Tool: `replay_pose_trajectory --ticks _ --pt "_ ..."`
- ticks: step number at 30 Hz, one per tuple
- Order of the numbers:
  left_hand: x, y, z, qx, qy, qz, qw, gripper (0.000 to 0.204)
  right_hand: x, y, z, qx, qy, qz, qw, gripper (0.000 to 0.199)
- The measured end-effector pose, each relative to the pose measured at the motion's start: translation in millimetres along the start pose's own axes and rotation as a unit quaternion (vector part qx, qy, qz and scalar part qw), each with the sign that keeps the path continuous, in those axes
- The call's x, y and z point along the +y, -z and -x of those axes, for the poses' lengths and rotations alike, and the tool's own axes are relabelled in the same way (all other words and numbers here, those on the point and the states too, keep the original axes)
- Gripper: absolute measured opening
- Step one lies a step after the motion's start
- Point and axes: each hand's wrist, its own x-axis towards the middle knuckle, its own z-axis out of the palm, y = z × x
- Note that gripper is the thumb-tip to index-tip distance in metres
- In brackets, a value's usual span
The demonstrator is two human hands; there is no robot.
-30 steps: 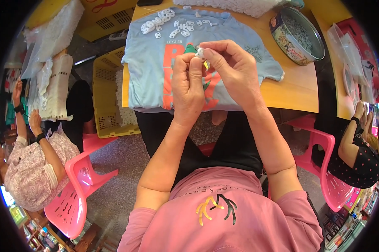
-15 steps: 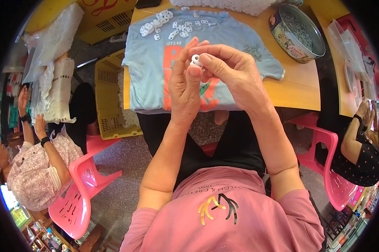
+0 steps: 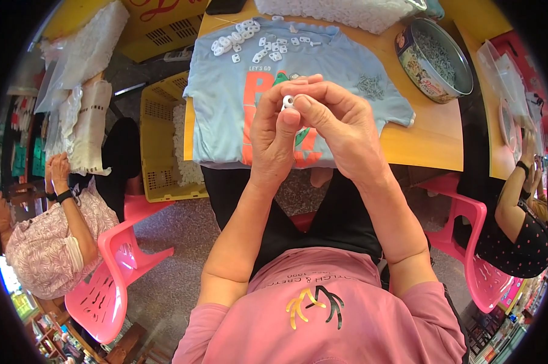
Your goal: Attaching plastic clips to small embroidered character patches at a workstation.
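A small white plastic piece with a round hole (image 3: 288,102) is pinched in front of me, above the light blue shirt (image 3: 216,124) spread on the table. My left hand (image 3: 271,136) is closed on it, thumb against its near side. From the other side my right hand (image 3: 347,124) presses thumb and fingertips to the same piece; whether something smaller is in these fingers is hidden. Beyond my hands lie several loose white plastic pieces (image 3: 275,47) and a row of them bunched together (image 3: 224,43). A little heap of grey screws (image 3: 370,87) rests on the shirt's right side.
A round tin (image 3: 415,76) of grey screws stands at the right of the wooden table (image 3: 435,142). At the far edge is a clear bag of white pieces (image 3: 340,13). A yellow crate (image 3: 158,173) sits left. People sit on both sides, near pink chairs (image 3: 113,267).
Both hands have come slightly lower and nearer, and the left fingers have curled in around the white piece. The view has shifted a little. At left, the other person's hands have come together.
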Motion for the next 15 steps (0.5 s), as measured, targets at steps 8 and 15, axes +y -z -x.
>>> replay_pose_trajectory --ticks 8,15 --pt "-2.8 2.3 0.2 -0.033 -0.034 0.032 0.998 0.038 0.3 2.2 4.5 -0.029 -0.018 -0.054 0.998 0.018" --pt "-3.6 3.2 0.3 -0.037 -0.059 0.042 0.997 0.033 8.5 -1.3 6.6 -0.025 -0.008 -0.09 0.996 0.016"
